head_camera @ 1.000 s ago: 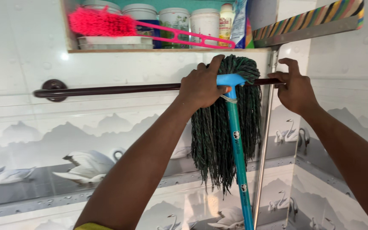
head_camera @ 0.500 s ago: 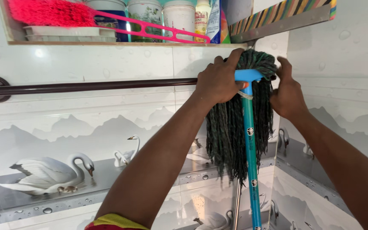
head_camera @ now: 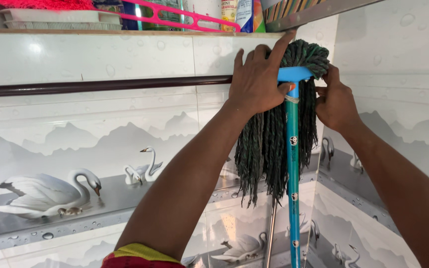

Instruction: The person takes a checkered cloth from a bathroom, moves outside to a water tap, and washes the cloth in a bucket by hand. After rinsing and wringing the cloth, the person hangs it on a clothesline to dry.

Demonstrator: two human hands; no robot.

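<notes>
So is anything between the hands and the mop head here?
Nothing visible: the left hand lies directly on the mop head draped over the rail, and the right hand touches its strands from the other side.

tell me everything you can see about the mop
The mop hangs head-up over the dark brown wall rail, near the tiled corner. Its dark green string strands drape down both sides of a bright blue plastic clamp, looking damp and clumped. A teal handle with small round printed marks runs straight down out of frame. The left hand presses flat on the strands and clamp; the right hand grips the strands from the other side.
</notes>
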